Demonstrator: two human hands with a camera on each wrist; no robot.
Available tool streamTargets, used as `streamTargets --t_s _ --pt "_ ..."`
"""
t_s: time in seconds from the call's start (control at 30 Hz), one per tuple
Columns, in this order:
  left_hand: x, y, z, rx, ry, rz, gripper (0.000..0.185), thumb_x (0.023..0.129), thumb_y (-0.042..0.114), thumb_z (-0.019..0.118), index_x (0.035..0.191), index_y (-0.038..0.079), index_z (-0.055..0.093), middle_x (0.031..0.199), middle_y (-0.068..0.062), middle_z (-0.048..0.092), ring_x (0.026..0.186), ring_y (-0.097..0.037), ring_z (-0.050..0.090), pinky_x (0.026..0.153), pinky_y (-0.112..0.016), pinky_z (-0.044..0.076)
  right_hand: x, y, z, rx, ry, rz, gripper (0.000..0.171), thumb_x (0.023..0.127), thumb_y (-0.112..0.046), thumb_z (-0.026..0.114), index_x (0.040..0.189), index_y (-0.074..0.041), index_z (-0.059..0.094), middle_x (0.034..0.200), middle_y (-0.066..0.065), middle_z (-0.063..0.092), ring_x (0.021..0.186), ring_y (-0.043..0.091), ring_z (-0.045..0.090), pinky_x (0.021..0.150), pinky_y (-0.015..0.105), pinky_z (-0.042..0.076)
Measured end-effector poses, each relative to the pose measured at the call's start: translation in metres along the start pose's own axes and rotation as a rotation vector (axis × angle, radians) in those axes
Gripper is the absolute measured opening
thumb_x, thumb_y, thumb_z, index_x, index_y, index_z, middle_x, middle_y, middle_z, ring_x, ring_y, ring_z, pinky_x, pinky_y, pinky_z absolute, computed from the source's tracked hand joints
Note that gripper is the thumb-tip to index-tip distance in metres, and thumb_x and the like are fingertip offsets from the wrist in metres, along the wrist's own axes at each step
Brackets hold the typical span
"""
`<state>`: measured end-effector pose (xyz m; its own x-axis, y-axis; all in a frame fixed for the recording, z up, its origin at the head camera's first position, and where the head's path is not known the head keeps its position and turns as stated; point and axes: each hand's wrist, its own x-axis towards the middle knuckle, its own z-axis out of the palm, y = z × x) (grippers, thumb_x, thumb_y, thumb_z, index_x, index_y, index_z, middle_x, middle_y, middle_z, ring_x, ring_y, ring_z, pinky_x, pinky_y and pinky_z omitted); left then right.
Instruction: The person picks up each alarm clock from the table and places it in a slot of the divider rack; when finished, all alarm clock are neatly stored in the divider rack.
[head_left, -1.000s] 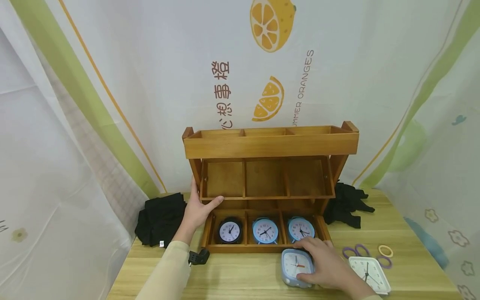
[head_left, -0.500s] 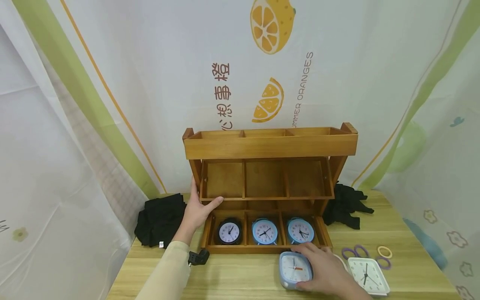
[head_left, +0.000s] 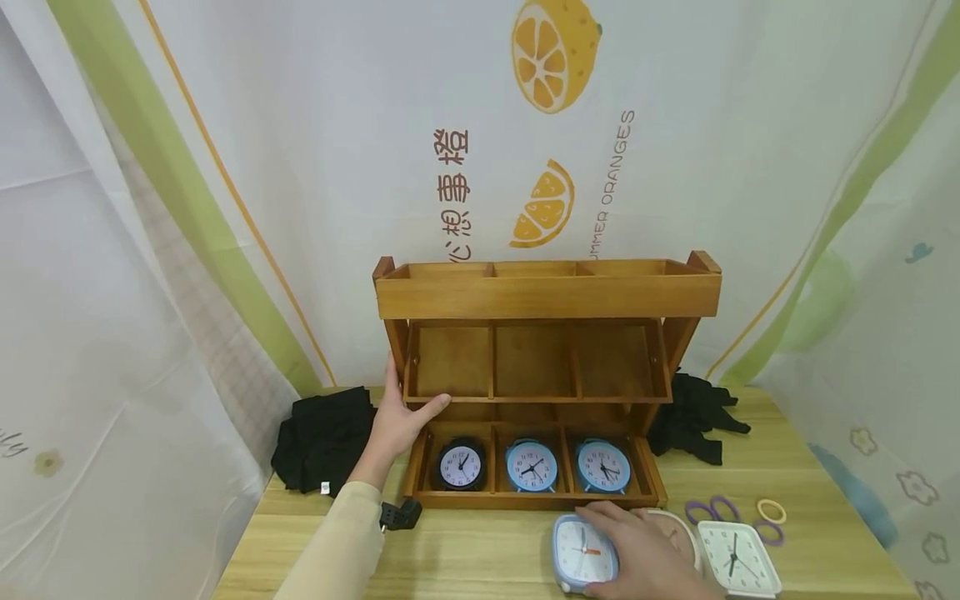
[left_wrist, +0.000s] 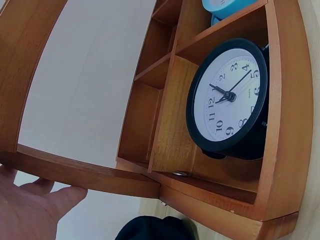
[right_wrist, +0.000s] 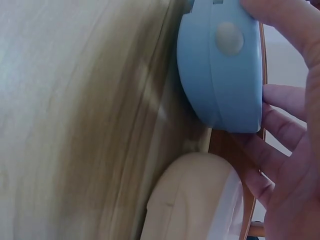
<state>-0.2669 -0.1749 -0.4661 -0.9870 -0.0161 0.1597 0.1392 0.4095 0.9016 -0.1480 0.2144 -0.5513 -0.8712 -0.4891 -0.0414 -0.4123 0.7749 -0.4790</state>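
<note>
The square blue alarm clock sits bottom centre on the wooden table, gripped by the right hand, fingers wrapped round its edge. A cream clock is tucked just beside it. Above, the wooden rack's left post is clasped by the left hand, near the black round clock.
</note>
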Motion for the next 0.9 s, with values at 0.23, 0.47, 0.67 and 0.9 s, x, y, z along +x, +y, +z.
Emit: streamTargets --t_s 0.23,0.47,0.67,0.9 --pt "0.0 -0.001 0.001 -0.007 -0.003 -0.008 0.124 0.088 0.051 0.083 0.165 0.041 -0.013 0.175 -0.005 0.008 0.154 -0.043 0.028 0.119 -0.066 0.027 0.0 -0.005 0.003 -0.023 -0.013 -0.005 0.096 0.074 -0.064 0.085 0.148 -0.01 0.058 0.144 0.007 0.057 0.129 0.034 0.058 0.101 0.066 0.045" --pt "0.0 0.0 0.0 -0.004 0.002 0.007 0.124 0.087 0.053 0.083 0.165 0.041 -0.013 0.175 -0.005 0.009 0.154 -0.042 0.028 0.119 -0.067 0.027 -0.003 -0.008 0.005 -0.072 0.047 -0.062 0.093 0.079 -0.065 0.081 0.151 -0.011 0.055 0.148 0.004 0.056 0.132 0.031 0.055 0.101 0.06 0.048" --pt "0.0 0.0 0.001 -0.005 0.026 0.057 0.121 0.088 0.048 0.083 0.165 0.043 -0.01 0.174 -0.004 0.012 0.152 -0.042 0.033 0.118 -0.065 0.031 -0.003 -0.017 0.002 -0.086 0.153 -0.092 0.093 0.075 -0.064 0.084 0.15 -0.016 0.056 0.148 0.001 0.056 0.13 0.027 0.056 0.099 0.057 0.051" --pt "-0.001 -0.001 0.002 0.014 0.025 0.03 0.123 0.088 0.05 0.082 0.167 0.035 -0.01 0.174 -0.015 0.01 0.153 -0.047 0.027 0.117 -0.068 0.029 0.004 -0.039 -0.023 -0.168 0.402 -0.198 0.097 0.059 -0.049 0.096 0.144 -0.017 0.061 0.141 0.0 0.06 0.121 0.025 0.06 0.09 0.052 0.056"
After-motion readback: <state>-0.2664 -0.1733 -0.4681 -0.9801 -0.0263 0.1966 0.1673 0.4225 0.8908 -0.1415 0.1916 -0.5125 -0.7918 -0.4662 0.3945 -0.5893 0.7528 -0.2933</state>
